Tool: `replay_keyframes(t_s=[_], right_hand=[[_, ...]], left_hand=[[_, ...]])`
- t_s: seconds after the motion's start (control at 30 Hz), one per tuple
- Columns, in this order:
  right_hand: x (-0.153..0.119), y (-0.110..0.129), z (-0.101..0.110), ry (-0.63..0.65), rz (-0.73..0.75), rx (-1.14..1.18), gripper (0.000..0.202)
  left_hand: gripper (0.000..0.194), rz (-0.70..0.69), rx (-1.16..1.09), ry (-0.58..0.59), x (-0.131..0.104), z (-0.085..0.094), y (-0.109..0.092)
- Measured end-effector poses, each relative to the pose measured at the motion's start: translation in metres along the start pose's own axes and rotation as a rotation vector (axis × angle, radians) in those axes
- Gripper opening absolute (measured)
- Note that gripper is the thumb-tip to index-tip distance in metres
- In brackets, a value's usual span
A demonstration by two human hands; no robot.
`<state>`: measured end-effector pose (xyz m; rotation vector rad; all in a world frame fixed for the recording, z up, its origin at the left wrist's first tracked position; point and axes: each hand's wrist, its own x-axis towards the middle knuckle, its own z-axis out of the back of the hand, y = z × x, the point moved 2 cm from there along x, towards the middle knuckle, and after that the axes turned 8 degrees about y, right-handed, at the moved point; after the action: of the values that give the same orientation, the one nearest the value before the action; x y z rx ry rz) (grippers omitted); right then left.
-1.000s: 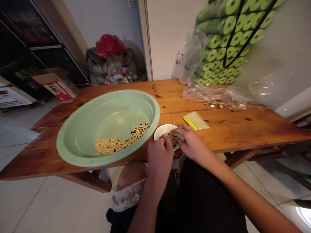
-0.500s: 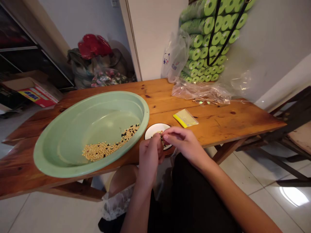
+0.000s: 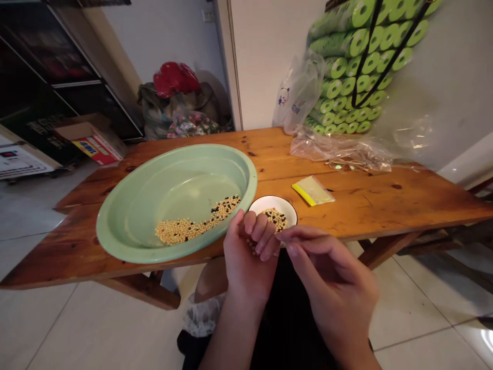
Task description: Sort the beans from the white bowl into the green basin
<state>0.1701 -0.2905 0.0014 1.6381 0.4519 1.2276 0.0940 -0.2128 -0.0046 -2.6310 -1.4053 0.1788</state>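
A small white round bowl with a dark rim [image 3: 259,205] is positioned on the brown wooden bench [image 3: 370,205], near its front edge and just beside the large basin. Mixed pale and dark beans [image 3: 276,219] are contained in the bowl. The front of the bowl is partly covered by the hands.

The left hand [image 3: 252,257] is turned palm up in front of the bowl, with the fingers curled; a few loose beans [image 3: 252,247] are cupped in its palm. The thumb and forefinger of the right hand [image 3: 337,288] are brought close together beside the left fingertips. Whether anything is pinched between them cannot be told.

A large oval light-green plastic basin [image 3: 185,187] is placed to the left of the bowl. A band of mostly pale beans with dark ones among them [image 3: 175,231] is gathered along the near side of its floor. A flat clear packet with a yellow edge [image 3: 314,190] is laid behind and to the right of the bowl.

Crumpled clear plastic [image 3: 341,149] is spread at the rear of the bench. Bright green rolls [image 3: 346,85] are stacked behind it, beside a translucent bag printed with a panda [image 3: 298,97].
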Motion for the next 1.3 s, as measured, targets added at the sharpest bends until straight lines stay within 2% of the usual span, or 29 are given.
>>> replay_keyframes(t_s=[0.1, 0.17, 0.27, 0.37, 0.5, 0.73, 0.9, 1.3], right_hand=[[-0.010, -0.001, -0.001, 0.069, 0.129, -0.019, 0.020], [-0.010, -0.003, -0.002, 0.101, 0.168, -0.045, 0.022], [-0.007, -0.006, -0.004, 0.080, 0.193, -0.076, 0.022], [-0.006, -0.010, -0.004, 0.077, 0.200, -0.111, 0.022], [-0.006, -0.012, 0.000, 0.107, 0.168, -0.145, 0.023], [0.001, -0.013, 0.008, 0.142, 0.060, -0.111, 0.019], [0.002, -0.016, 0.013, 0.173, -0.010, -0.119, 0.017], [0.003, -0.018, 0.017, 0.203, -0.076, -0.160, 0.014]], left_hand=[[0.043, -0.066, -0.088, -0.008, 0.000, -0.002, -0.001], [0.043, -0.118, -0.157, -0.055, 0.002, -0.002, 0.000], [0.046, -0.124, -0.210, -0.119, 0.006, 0.000, 0.005], [0.049, -0.079, -0.190, -0.051, 0.010, 0.002, 0.010], [0.054, -0.073, -0.104, 0.037, 0.011, 0.003, 0.012], [0.058, -0.077, 0.015, 0.085, 0.010, 0.000, 0.014], [0.055, -0.077, 0.092, 0.063, 0.012, 0.003, 0.016], [0.055, -0.080, 0.102, 0.064, 0.012, 0.004, 0.019]])
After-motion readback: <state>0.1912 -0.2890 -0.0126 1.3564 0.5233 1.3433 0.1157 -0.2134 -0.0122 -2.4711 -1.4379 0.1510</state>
